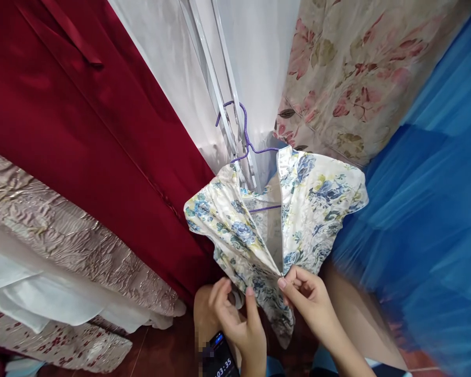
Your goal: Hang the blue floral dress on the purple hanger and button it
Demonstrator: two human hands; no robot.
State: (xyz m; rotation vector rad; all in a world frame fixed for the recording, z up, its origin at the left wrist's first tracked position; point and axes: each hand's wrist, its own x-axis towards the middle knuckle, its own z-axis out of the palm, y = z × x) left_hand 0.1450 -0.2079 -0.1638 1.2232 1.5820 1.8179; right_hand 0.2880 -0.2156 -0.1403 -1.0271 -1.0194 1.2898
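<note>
Floral garment (325,199) on purple hanger (249,146), before you.
Your right hand (306,288) pinches the base of its opening; your left hand (237,325), fingers parted, is at its edge (contact unclear).

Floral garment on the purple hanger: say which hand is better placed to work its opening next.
Probably the right hand: its thumb and finger pinch the floral garment at the opening's bottom. The left hand is farther off, spread open.
</note>
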